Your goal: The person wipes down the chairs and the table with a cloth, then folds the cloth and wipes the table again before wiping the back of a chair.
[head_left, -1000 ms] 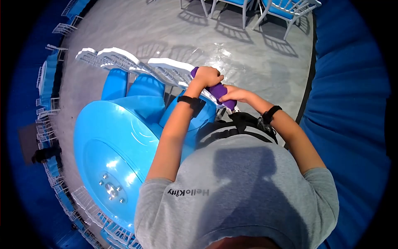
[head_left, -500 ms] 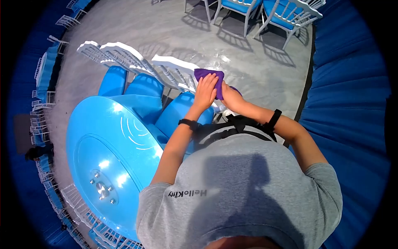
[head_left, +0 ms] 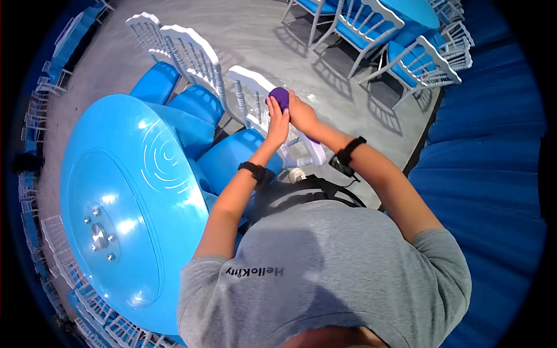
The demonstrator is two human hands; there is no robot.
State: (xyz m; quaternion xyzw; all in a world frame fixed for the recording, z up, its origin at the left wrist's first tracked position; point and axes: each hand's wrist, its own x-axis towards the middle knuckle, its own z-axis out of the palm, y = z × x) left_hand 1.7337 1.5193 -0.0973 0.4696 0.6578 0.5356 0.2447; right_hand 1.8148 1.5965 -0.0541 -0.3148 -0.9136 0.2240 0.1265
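A purple cloth is bunched between my two hands at the top of a white chair back. On its left side my left hand presses against it with the fingers together. My right hand holds it from the right, and a bit of purple also shows below that hand. The chair has a blue seat beside the round blue table.
Two more white chairs stand to the left along the table. White chairs around another blue table are at the upper right. A blue curtain hangs along the right side.
Both hands have moved slightly up and left with the cloth, which is now bunched smaller between them. The view has shifted, so more of the upper right table shows.
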